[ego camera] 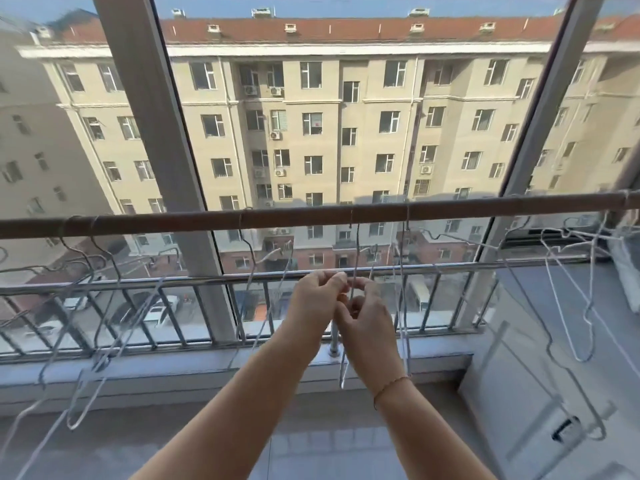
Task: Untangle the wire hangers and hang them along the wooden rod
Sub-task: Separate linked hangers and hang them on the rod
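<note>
Reaching forward side by side, both forearms meet below the wooden rod (311, 215). The left hand (317, 301) keeps a narrow grip, thumb and forefinger pinching the wire hanger (356, 251) that hangs from the rod. The right hand (367, 329) curls its grip round the same wire just below. Other hangers (405, 344) dangle along the rod on either side

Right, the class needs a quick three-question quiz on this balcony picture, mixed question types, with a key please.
1. True or false: the left hand grips the wooden rod.
2. Which wrist wears the thin bracelet? A left, B right, C both.
3. What do the left hand and right hand pinch between them?
Key: 1 false, it is below the rod. 2 B. 3 a wire hanger hanging near the rod's middle.
</note>
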The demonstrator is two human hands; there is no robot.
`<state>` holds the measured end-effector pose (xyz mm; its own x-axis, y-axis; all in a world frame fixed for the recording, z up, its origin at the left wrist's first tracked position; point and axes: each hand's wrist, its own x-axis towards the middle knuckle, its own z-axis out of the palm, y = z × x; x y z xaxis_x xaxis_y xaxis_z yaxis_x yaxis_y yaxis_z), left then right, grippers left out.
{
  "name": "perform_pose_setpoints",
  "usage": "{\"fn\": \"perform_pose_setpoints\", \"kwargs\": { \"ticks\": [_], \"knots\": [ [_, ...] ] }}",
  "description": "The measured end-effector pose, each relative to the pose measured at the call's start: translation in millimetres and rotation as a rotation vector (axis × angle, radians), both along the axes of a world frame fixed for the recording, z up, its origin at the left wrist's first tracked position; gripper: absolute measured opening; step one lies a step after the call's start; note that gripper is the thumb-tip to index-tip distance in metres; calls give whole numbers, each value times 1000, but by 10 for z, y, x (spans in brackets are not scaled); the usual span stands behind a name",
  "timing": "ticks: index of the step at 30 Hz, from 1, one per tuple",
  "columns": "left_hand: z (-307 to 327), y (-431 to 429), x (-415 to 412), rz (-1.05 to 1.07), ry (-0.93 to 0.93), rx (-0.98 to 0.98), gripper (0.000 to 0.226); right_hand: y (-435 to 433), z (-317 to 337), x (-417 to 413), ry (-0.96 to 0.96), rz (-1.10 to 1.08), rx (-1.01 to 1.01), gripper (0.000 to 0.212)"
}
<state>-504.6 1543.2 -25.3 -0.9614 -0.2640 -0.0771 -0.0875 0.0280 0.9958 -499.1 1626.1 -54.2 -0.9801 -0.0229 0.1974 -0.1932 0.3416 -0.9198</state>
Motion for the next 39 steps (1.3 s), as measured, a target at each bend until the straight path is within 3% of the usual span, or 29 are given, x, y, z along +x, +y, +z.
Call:
{"fn": "perform_pose_setpoints", "kwargs": {
  "ticks": [2, 9, 15, 22, 27, 33, 39],
  "knots": [
    [0, 34, -39, -18, -13, 64, 23, 47, -39, -62, 53, 27, -39, 20],
    [192, 29, -238, 27, 82, 132, 14, 52, 262, -280, 144, 115, -146, 19],
    [273, -74, -385, 87, 79, 183, 13, -84, 288, -451, 32, 186, -67, 21],
    [-82, -160, -324, 55, 1, 143, 8, -57, 3, -321, -15, 162, -104, 15],
    [-295, -275, -148, -10, -9, 4, 14, 131, -77, -380, 53, 30, 70, 22],
    [-513, -368, 14, -98, -46, -104, 15, 280, -183, -379, 179, 239, 384, 35],
    [-571, -422, 165, -133, -19, -191, 19, 392, -272, -315, 126, 347, 576, 21]
  ]
}}
